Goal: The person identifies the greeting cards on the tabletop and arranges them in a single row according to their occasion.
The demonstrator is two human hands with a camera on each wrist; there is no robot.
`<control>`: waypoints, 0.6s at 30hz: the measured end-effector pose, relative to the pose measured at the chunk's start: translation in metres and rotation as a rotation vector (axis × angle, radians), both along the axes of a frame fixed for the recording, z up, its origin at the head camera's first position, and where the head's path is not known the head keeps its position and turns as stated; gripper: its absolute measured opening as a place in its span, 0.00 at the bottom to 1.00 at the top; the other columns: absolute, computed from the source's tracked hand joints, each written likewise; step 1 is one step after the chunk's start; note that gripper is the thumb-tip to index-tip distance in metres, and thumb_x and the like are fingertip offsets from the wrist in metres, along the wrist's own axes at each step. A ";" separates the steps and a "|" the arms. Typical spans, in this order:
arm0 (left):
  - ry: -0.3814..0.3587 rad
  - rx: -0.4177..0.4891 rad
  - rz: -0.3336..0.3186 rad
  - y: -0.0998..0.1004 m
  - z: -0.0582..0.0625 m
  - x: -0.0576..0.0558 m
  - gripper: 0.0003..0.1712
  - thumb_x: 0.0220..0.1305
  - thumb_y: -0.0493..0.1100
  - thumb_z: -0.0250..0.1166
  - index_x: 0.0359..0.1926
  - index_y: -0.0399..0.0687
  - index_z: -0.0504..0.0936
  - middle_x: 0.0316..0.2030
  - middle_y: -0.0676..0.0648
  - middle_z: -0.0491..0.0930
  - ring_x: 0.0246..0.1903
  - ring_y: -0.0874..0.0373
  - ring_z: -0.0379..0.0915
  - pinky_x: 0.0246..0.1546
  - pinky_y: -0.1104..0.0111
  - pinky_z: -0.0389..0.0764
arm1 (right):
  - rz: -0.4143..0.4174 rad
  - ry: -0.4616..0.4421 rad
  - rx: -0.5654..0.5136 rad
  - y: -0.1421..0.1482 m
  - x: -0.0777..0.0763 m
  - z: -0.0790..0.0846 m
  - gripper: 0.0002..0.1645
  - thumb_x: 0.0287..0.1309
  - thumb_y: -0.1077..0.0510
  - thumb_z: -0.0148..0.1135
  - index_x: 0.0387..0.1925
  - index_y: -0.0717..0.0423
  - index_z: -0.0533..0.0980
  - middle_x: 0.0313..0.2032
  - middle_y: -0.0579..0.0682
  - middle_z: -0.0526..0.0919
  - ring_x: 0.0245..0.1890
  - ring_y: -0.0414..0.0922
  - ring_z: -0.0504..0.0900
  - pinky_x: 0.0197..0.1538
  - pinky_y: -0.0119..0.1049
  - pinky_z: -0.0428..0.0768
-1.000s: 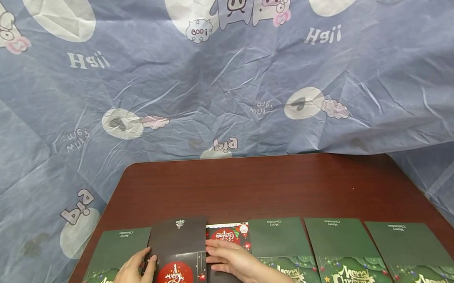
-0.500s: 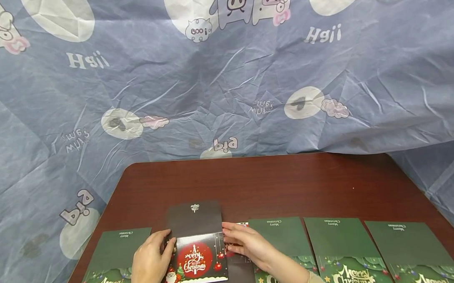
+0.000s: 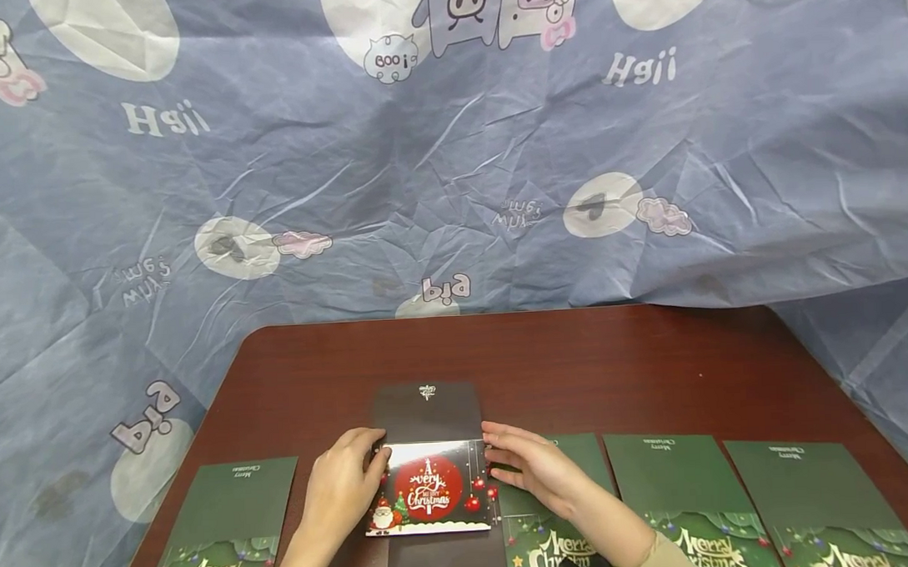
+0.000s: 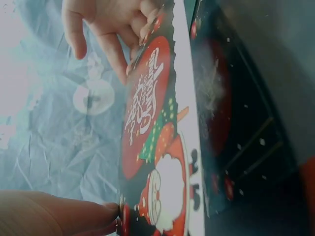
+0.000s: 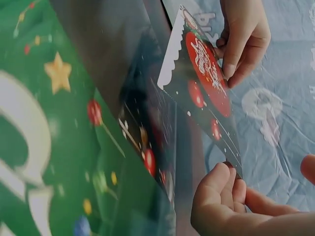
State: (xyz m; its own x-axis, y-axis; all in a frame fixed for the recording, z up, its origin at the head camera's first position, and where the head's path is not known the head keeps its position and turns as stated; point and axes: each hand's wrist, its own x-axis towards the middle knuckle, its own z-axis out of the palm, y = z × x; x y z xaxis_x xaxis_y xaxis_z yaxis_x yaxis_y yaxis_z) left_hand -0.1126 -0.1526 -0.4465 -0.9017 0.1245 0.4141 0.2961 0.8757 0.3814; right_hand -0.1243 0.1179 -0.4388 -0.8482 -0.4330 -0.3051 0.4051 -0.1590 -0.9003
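Observation:
A black Christmas card with a red round print is raised above the table, its plain dark upper panel folded back. My left hand grips the card's left edge. Along the right edge, my right hand holds it with the fingertips; the right wrist view shows those fingers curled at the card's corner. Underneath lies another black card, largely covered by the raised one.
Green Christmas cards lie in a row: one at the left, one partly under my right forearm, and two farther right. The brown table extends to a blue patterned cloth behind.
Both hands have moved right and away from me with the black card. It has gone from beside the other black card to above it, and the brown table shows where it lay.

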 end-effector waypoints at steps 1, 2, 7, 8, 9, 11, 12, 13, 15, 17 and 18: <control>0.000 0.001 -0.013 0.002 0.000 -0.002 0.13 0.53 0.41 0.70 0.41 0.43 0.85 0.39 0.48 0.82 0.22 0.64 0.73 0.21 0.68 0.75 | -0.004 0.001 0.002 0.002 -0.001 0.001 0.36 0.66 0.51 0.52 0.68 0.67 0.56 0.65 0.62 0.58 0.59 0.53 0.64 0.59 0.45 0.69; -0.002 0.003 -0.025 0.003 0.001 -0.005 0.13 0.53 0.41 0.70 0.41 0.43 0.84 0.39 0.48 0.82 0.22 0.64 0.73 0.21 0.69 0.74 | -0.008 0.003 0.005 0.005 -0.002 0.002 0.36 0.66 0.51 0.51 0.68 0.67 0.55 0.66 0.62 0.57 0.60 0.54 0.63 0.60 0.45 0.69; -0.013 0.032 -0.072 0.012 0.000 -0.018 0.14 0.54 0.42 0.70 0.42 0.44 0.84 0.40 0.48 0.82 0.21 0.66 0.71 0.20 0.71 0.72 | -0.035 -0.002 0.012 0.017 -0.010 0.006 0.37 0.67 0.51 0.50 0.69 0.66 0.53 0.67 0.63 0.54 0.64 0.57 0.59 0.62 0.47 0.66; -0.011 0.038 -0.076 0.015 -0.001 -0.021 0.14 0.54 0.42 0.70 0.42 0.44 0.84 0.40 0.49 0.82 0.21 0.66 0.71 0.21 0.71 0.73 | -0.042 -0.002 0.015 0.020 -0.012 0.007 0.37 0.67 0.52 0.50 0.69 0.66 0.53 0.67 0.63 0.54 0.64 0.57 0.58 0.62 0.47 0.66; -0.009 0.043 -0.081 0.017 -0.001 -0.024 0.14 0.54 0.42 0.70 0.42 0.44 0.84 0.40 0.49 0.82 0.21 0.66 0.71 0.21 0.70 0.74 | -0.050 -0.001 0.018 0.022 -0.014 0.007 0.37 0.67 0.52 0.50 0.69 0.67 0.53 0.67 0.63 0.54 0.64 0.57 0.58 0.62 0.47 0.65; 0.002 0.049 -0.093 0.021 0.000 -0.029 0.14 0.53 0.42 0.70 0.42 0.45 0.84 0.40 0.50 0.82 0.22 0.66 0.71 0.23 0.68 0.75 | -0.065 0.001 0.021 0.027 -0.017 0.008 0.36 0.67 0.53 0.49 0.69 0.67 0.52 0.68 0.63 0.53 0.64 0.57 0.58 0.63 0.46 0.65; 0.005 0.052 -0.098 0.024 0.000 -0.031 0.14 0.53 0.42 0.70 0.42 0.45 0.84 0.40 0.50 0.82 0.22 0.67 0.71 0.24 0.68 0.75 | -0.072 0.002 0.023 0.029 -0.019 0.009 0.36 0.67 0.54 0.49 0.69 0.67 0.52 0.68 0.63 0.53 0.64 0.57 0.58 0.63 0.46 0.65; 0.004 0.060 -0.105 0.026 0.001 -0.034 0.14 0.53 0.42 0.70 0.42 0.45 0.84 0.40 0.50 0.82 0.21 0.68 0.71 0.23 0.68 0.75 | -0.080 0.001 0.024 0.031 -0.021 0.009 0.36 0.67 0.54 0.48 0.69 0.67 0.52 0.68 0.62 0.52 0.65 0.57 0.58 0.63 0.46 0.65; 0.002 0.079 -0.120 0.031 0.002 -0.039 0.14 0.53 0.41 0.69 0.42 0.45 0.84 0.40 0.50 0.82 0.21 0.70 0.71 0.23 0.68 0.75 | -0.095 -0.005 0.027 0.036 -0.023 0.010 0.35 0.67 0.55 0.48 0.69 0.67 0.51 0.68 0.62 0.51 0.65 0.57 0.57 0.63 0.45 0.66; -0.005 0.101 -0.132 0.036 0.002 -0.045 0.13 0.54 0.41 0.69 0.42 0.45 0.84 0.41 0.50 0.82 0.19 0.72 0.71 0.23 0.69 0.74 | -0.113 -0.010 0.037 0.040 -0.026 0.011 0.35 0.67 0.55 0.48 0.69 0.66 0.52 0.68 0.61 0.51 0.66 0.58 0.56 0.62 0.45 0.67; -0.008 0.112 -0.137 0.039 0.003 -0.048 0.13 0.54 0.41 0.68 0.43 0.45 0.84 0.41 0.50 0.82 0.19 0.72 0.71 0.23 0.69 0.74 | -0.118 -0.010 0.042 0.043 -0.027 0.011 0.35 0.67 0.55 0.48 0.69 0.65 0.52 0.68 0.61 0.51 0.66 0.58 0.55 0.62 0.45 0.67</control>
State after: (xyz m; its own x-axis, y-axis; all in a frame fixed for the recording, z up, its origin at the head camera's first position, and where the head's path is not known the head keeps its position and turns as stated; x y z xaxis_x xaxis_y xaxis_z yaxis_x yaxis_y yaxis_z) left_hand -0.1606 -0.1136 -0.4439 -0.8825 0.2003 0.4255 0.4067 0.7794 0.4766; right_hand -0.1516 0.1609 -0.4278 -0.8893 -0.3167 -0.3299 0.3951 -0.1689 -0.9030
